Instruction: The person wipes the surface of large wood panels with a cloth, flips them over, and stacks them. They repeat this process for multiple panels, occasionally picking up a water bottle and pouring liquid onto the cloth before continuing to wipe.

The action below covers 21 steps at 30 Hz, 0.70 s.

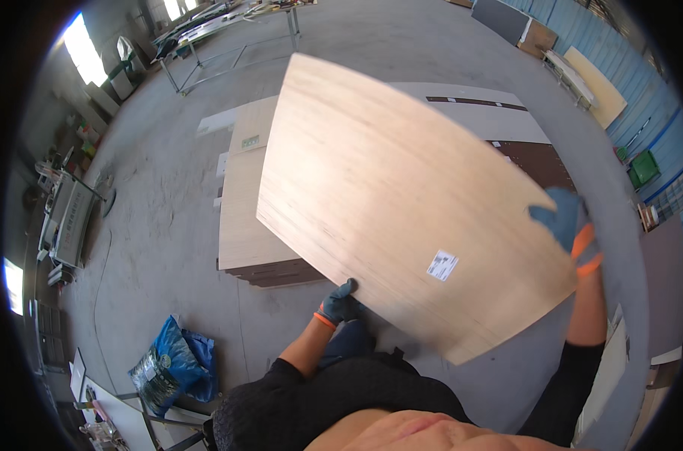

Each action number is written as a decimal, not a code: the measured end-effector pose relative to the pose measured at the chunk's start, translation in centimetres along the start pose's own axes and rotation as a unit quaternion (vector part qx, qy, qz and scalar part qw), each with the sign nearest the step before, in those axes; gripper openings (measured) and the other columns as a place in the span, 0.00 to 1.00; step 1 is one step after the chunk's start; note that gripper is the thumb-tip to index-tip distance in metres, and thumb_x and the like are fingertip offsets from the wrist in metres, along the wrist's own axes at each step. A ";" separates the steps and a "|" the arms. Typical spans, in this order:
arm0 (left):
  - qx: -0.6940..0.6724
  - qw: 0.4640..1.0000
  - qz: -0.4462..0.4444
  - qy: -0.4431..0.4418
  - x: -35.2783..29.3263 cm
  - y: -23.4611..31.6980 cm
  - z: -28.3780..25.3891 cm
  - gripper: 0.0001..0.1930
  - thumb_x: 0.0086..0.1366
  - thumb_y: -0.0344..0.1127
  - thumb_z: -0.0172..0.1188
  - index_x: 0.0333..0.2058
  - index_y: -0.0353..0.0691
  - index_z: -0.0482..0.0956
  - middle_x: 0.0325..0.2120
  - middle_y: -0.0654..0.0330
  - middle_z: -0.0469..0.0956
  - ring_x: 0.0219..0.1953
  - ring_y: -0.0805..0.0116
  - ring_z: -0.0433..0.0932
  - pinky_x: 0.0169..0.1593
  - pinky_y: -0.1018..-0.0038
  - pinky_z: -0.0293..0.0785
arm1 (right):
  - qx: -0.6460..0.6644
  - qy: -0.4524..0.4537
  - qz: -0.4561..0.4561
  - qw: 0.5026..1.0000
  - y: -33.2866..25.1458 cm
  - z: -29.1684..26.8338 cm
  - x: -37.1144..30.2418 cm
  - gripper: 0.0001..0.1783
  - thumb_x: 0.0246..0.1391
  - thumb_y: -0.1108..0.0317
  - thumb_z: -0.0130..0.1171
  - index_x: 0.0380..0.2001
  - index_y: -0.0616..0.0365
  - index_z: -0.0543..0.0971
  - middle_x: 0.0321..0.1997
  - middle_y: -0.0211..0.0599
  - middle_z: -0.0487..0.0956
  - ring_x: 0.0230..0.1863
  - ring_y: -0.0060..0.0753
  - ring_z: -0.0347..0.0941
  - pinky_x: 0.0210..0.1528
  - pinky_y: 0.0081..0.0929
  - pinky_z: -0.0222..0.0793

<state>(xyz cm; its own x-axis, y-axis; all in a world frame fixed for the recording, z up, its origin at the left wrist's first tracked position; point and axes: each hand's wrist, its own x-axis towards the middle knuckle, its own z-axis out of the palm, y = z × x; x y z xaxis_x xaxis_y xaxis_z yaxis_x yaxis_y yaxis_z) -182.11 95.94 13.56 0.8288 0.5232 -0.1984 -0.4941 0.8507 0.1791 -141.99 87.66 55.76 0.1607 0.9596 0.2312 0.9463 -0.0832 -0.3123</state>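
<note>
A large wood-grain panel (371, 203) is held up at a tilt between my hands, a white label (442, 264) stuck near its lower right. My left hand (340, 302), in a grey glove with an orange cuff, grips the panel's near left edge with the thumb on top. At the right edge my gloved right hand (567, 224) is closed round the board, its fingers over the upper face and slightly blurred. Behind and below the panel lies a stack of light wood boards (250, 218), partly covered by it.
White and dark brown boards (533, 158) lie beyond the panel. A metal-framed table (236, 52) with materials stands far left. Blue bags (177, 364) sit on the floor at near left. Boards lean along the blue wall (620, 75) at right, near a green bin (644, 169).
</note>
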 end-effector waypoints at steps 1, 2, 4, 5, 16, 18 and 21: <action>0.043 0.999 0.008 0.006 0.2 1.7 1.3 0.43 0.63 0.40 0.71 0.72 0.39 0.59 0.69 0.48 0.65 0.71 0.44 0.63 0.71 0.43 0.61 | -0.022 -0.002 0.029 0.999 2.1 -0.5 3.1 0.21 0.54 0.52 0.69 0.32 0.63 0.82 0.34 0.53 0.82 0.36 0.55 0.80 0.42 0.44 0.72; 0.077 0.997 0.008 0.001 1.6 2.4 2.6 0.43 0.62 0.37 0.72 0.71 0.38 0.60 0.68 0.47 0.67 0.70 0.43 0.66 0.71 0.42 0.63 | -0.129 -0.053 0.095 0.986 3.3 -2.1 6.2 0.24 0.55 0.48 0.67 0.35 0.62 0.84 0.36 0.53 0.84 0.38 0.53 0.81 0.44 0.42 0.73; 0.164 0.986 0.030 0.012 5.2 3.0 8.2 0.42 0.61 0.35 0.72 0.71 0.38 0.61 0.66 0.47 0.69 0.67 0.43 0.69 0.69 0.44 0.67 | -0.191 -0.066 0.122 0.972 7.4 -3.0 11.4 0.27 0.57 0.44 0.64 0.38 0.61 0.85 0.39 0.50 0.86 0.40 0.50 0.82 0.46 0.41 0.74; 0.206 0.977 0.037 0.031 4.7 3.3 8.9 0.42 0.61 0.35 0.72 0.71 0.37 0.61 0.65 0.46 0.70 0.66 0.43 0.71 0.68 0.45 0.69 | -0.177 -0.076 0.133 0.972 8.8 -1.1 12.5 0.27 0.58 0.43 0.63 0.40 0.60 0.85 0.39 0.49 0.86 0.40 0.50 0.82 0.47 0.41 0.74; 0.120 0.983 0.083 0.113 28.3 1.9 14.6 0.26 0.64 0.27 0.65 0.60 0.27 0.73 0.53 0.48 0.81 0.53 0.54 0.81 0.59 0.62 0.79 | 0.055 -0.004 0.167 0.984 41.3 7.8 22.3 0.26 0.68 0.53 0.58 0.62 0.58 0.77 0.62 0.42 0.80 0.61 0.36 0.76 0.65 0.31 0.68; 0.131 0.976 0.080 0.157 32.0 2.1 14.1 0.24 0.64 0.27 0.65 0.58 0.28 0.75 0.52 0.48 0.81 0.52 0.54 0.82 0.59 0.62 0.79 | 0.089 0.074 0.143 0.983 48.4 9.4 19.8 0.25 0.71 0.55 0.54 0.63 0.59 0.76 0.62 0.40 0.80 0.58 0.33 0.77 0.61 0.31 0.70; 0.191 0.961 0.087 0.180 38.8 2.0 14.7 0.20 0.64 0.28 0.65 0.54 0.29 0.78 0.46 0.51 0.82 0.48 0.59 0.83 0.52 0.67 0.82 | -0.012 0.075 0.402 0.912 63.5 16.9 11.9 0.23 0.73 0.58 0.49 0.64 0.57 0.76 0.63 0.42 0.80 0.61 0.35 0.76 0.62 0.32 0.70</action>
<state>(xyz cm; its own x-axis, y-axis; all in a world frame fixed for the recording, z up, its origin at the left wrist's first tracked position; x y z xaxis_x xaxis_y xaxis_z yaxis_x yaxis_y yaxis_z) -147.14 117.22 20.35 0.5642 0.6975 -0.4418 -0.4279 0.7047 0.5660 -84.77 98.31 23.10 0.8410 0.5377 0.0599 0.5106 -0.7523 -0.4163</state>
